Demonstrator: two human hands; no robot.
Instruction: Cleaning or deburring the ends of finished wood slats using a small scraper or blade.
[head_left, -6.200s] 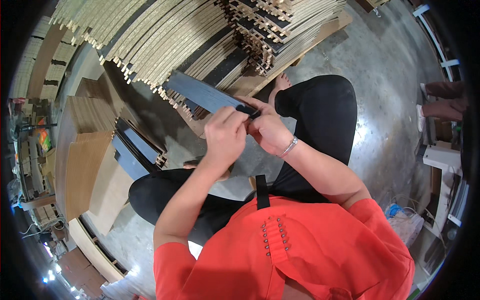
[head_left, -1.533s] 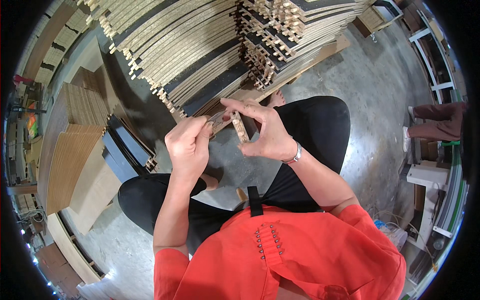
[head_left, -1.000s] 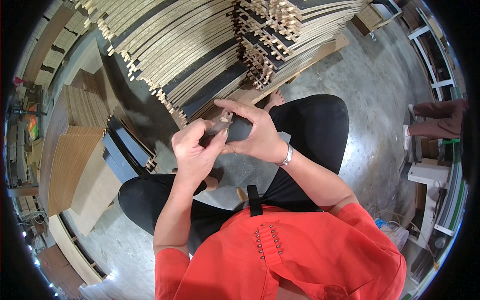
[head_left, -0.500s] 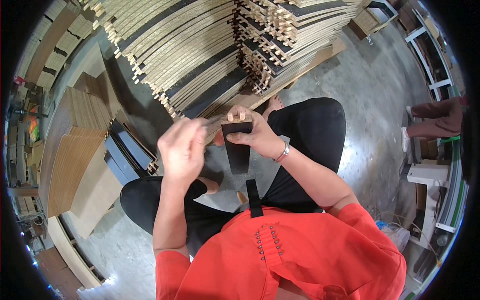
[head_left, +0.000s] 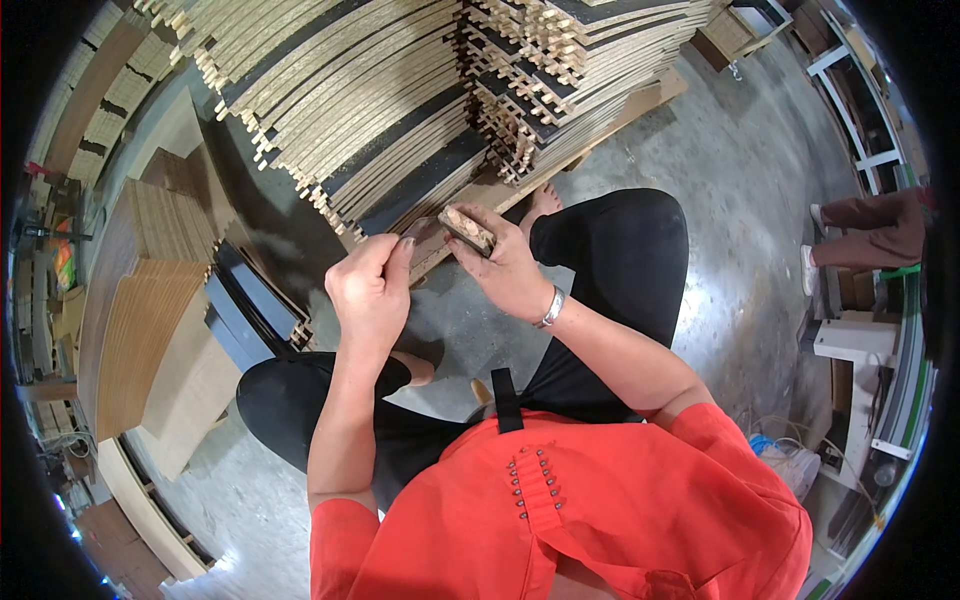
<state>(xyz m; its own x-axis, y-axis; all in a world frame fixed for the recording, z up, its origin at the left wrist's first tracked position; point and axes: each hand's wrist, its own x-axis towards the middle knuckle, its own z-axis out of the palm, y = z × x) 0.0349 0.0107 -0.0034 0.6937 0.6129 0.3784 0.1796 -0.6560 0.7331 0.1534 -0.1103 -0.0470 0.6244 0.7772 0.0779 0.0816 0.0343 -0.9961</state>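
Note:
In my right hand (head_left: 505, 265), the fingers are wrapped round a dark-faced chipboard strip (head_left: 468, 232). Its pale raw end is turned up, and the rest of its length is mostly hidden. My left hand (head_left: 368, 290) is closed beside it, thumb and forefinger pinched together. What that pinch holds, if anything, is too small to make out. A small gap separates the two hands. Just beyond them rises a big stack of chipboard panels (head_left: 350, 110) with pale wooden dowels (head_left: 520, 150) jutting from their ends.
Brown curved boards (head_left: 145, 340) lean at the left, next to dark blue-grey panels (head_left: 240, 305). My knees are spread on either side of the hands, above a grey concrete floor (head_left: 735, 200). Another person's legs (head_left: 870, 232) show at the far right, near a white metal frame (head_left: 860, 350).
The strip has been tipped from hanging upright to end-on, its dark face now largely out of sight. My left hand, blurred before, is steady in a pinch near it.

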